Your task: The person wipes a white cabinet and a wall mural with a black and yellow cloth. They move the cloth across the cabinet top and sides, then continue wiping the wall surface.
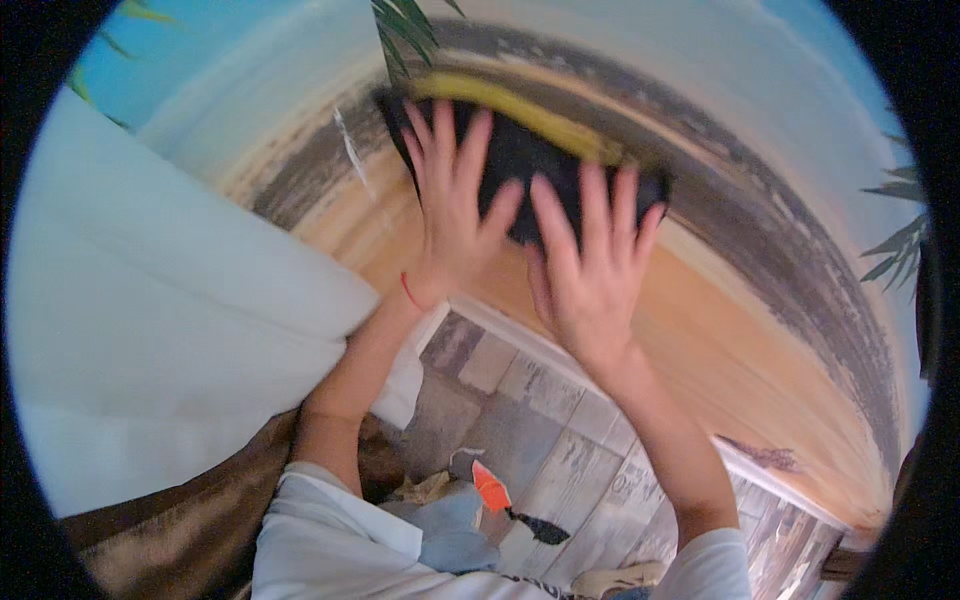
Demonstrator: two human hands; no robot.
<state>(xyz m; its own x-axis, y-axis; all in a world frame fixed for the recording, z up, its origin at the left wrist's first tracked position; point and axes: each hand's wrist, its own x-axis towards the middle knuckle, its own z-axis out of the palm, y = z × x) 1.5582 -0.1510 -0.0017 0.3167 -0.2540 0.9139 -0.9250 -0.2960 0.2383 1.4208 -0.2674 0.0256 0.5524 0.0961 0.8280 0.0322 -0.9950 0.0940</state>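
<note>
Both hands are spread against a wall [720,352] painted with a beach scene, on a black piece of flat material [517,154] with a yellow band [517,105] along its upper edge. My left hand [454,195] lies on the left part of the piece and wears a thin red cord at the wrist. On the right part is my right hand [596,255], its fingertips near the lower right corner. The fingers hold the piece to the wall and hide some of it. Motion blurs its edges, so I cannot tell its exact material.
A white cloth [180,315] hangs at the left, over shiny brown fabric [187,525]. White baseboard [517,330] runs along the wall's foot. An orange-bladed hand tool with a dark handle [491,487] shows above the wood-look floor [577,480]. A light shoe [619,579] is at the bottom.
</note>
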